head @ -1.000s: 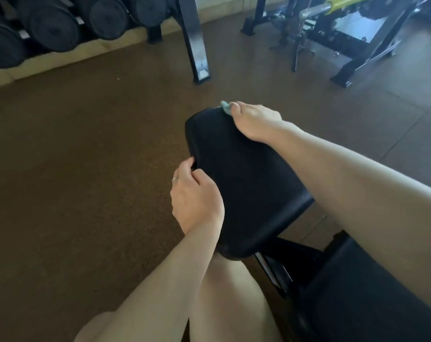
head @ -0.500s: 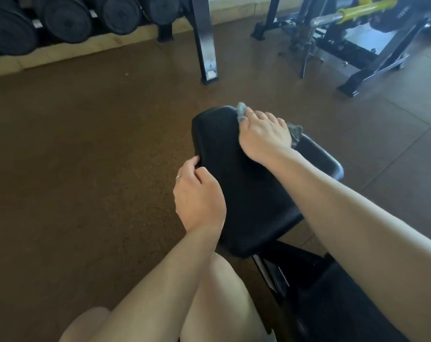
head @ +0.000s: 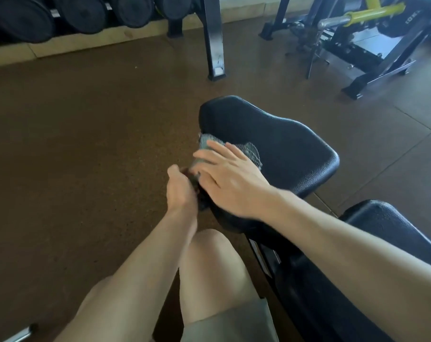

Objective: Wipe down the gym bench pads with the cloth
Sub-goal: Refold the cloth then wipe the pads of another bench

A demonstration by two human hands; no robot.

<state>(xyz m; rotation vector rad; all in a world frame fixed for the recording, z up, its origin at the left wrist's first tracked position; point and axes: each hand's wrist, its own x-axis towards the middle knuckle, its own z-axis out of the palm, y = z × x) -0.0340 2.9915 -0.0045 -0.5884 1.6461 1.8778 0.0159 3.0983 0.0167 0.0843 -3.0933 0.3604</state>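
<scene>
The black seat pad (head: 278, 141) of the gym bench tilts up in the middle of the view. A grey-green cloth (head: 251, 150) lies on its near left part. My right hand (head: 231, 178) presses flat on the cloth with straight fingers. My left hand (head: 181, 191) grips the pad's left edge just beside the right hand, its fingers curled round the rim. The longer back pad (head: 382, 218) runs off to the lower right under my right forearm.
My bare knee (head: 209, 267) is below the seat pad. A dumbbell rack (head: 81, 13) stands along the far wall, with a steel upright (head: 213, 40) on the brown floor. Another bench machine with a yellow bar (head: 372, 11) stands at the far right.
My right hand has slid the cloth from the pad's far end back toward me and to the left edge. The left hand stayed on the pad's left rim.
</scene>
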